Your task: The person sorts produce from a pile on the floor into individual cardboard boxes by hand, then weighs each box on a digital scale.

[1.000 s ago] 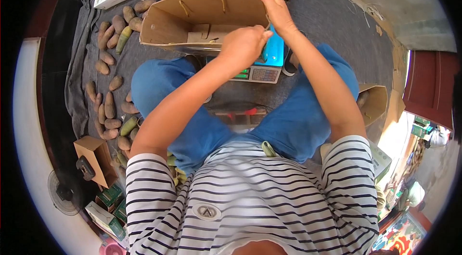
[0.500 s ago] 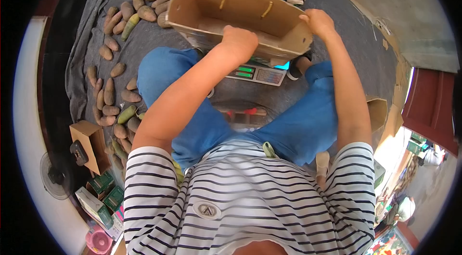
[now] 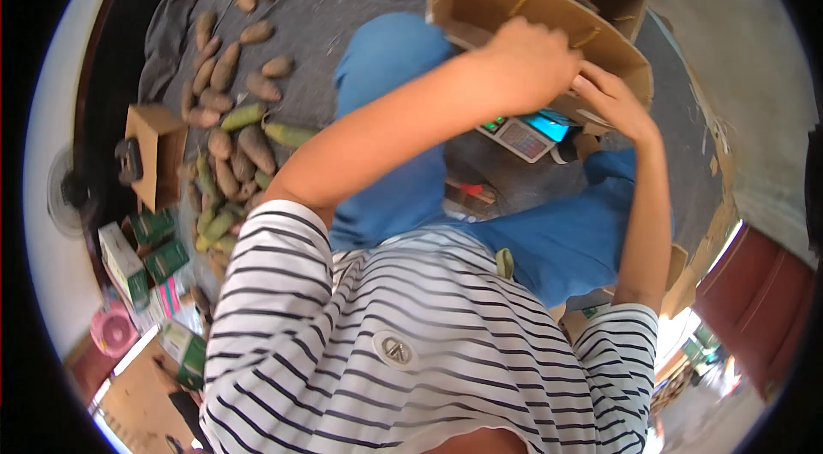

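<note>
A tall open cardboard box (image 3: 636,68) with yellow cord loops inside stands in front of me, between my knees. Beneath it a digital scale (image 3: 525,141) with a lit display shows in part. My left hand (image 3: 533,64) is curled closed over the box's near rim, slightly blurred. My right hand (image 3: 615,102) meets it there, thumb and fingers pinched together at the same rim. Whatever lies between the fingers is hidden.
Brown oblong vegetables (image 3: 225,68), with some green ones (image 3: 244,116) among them, lie on the dark cloth (image 3: 300,34) at left. A small cardboard box (image 3: 159,158) and green cartons (image 3: 165,261) stand lower left. More boxes (image 3: 621,4) sit behind the large box.
My left hand has moved right along the box's near rim. My right hand has left the right-hand corner and come to meet it. The view has shifted, so the box appears further right.
</note>
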Demonstrator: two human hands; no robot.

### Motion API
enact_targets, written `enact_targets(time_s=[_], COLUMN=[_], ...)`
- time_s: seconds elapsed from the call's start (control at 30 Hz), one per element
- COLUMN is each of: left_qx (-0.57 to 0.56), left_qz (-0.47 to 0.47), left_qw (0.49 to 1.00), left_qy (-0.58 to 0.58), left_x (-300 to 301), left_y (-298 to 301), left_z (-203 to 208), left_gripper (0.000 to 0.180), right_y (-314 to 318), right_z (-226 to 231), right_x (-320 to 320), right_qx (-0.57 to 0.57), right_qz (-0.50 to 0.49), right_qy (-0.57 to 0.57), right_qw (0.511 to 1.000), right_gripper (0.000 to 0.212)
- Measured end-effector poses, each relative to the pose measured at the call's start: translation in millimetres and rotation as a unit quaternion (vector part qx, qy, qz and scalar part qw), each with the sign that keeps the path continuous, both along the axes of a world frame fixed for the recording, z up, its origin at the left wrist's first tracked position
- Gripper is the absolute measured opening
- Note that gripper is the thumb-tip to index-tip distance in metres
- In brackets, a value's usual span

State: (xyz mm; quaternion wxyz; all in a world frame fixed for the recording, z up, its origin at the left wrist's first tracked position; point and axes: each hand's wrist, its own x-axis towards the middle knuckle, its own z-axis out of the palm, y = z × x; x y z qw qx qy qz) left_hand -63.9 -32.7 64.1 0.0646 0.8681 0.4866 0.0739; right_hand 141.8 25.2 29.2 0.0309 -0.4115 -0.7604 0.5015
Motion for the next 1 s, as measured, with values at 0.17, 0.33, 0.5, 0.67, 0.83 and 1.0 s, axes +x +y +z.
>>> enact_targets(time_s=[0.17,0.33,0.5,0.67,0.83,1.0], left_qx=[0.177,-0.077,-0.339,-0.236,-0.210,-0.368], left_qz=[0.209,0.515,0.622,0.710,0.616,0.614], left_qw=[0.932,0.839,0.705,0.662,0.738,0.673], left_qy=[-0.238,-0.155,-0.039,0.048,0.180,0.186], left_x=[-152,-295,-323,-291,-317,-327], left_y=[-66,-236,-411,-464,-470,-459], left_z=[4,-147,-264,-265,-277,-293], left_gripper=[0.022,0.024,0.033,0.036,0.046,0.041], right_y=[-13,-18,-23,-25,-28,-32], right_z=[-19,-31,-37,-35,-20,-19], right_x=[1,-15,-20,-20,-29,-34], right_qx=[0.205,0.223,0.182,0.222,0.332,0.357], right_qz=[0.113,0.077,0.064,0.066,0.148,0.159], right_qy=[-0.139,-0.110,-0.099,-0.133,-0.237,-0.213], right_qw=[0.962,0.965,0.976,0.964,0.901,0.895], right_gripper=[0.031,0.017,0.018,0.019,0.021,0.020])
